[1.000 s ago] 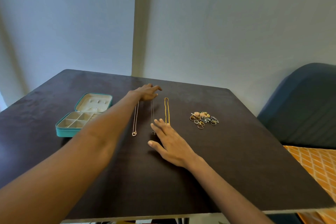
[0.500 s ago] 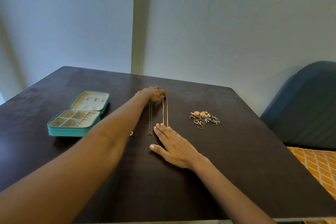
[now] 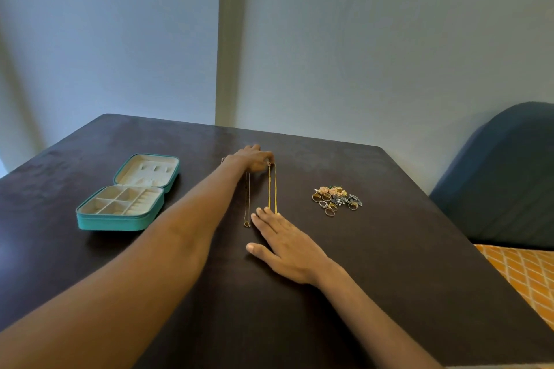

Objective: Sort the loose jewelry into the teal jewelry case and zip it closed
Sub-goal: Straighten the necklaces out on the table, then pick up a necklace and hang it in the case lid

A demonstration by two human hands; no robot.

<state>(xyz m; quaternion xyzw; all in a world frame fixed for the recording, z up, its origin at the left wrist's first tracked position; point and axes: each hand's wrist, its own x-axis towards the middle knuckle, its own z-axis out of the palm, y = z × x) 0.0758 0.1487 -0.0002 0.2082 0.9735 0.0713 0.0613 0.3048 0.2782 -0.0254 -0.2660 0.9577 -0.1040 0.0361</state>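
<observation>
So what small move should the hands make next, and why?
Probably lift the gold chain toward the open teal case. The left hand pinches its far end, the right hand lies flat at its near end, and the case compartments look unfilled.

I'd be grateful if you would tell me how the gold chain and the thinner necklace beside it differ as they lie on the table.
The gold chain is bright yellow and thick; the thin necklace is pale and fine. The thin necklace ends in a small pendant; the gold chain shows none. The left hand pinches the gold chain's far end and the right hand touches its near end; neither visibly grips the thin necklace. Both lie stretched straight, side by side.
</observation>
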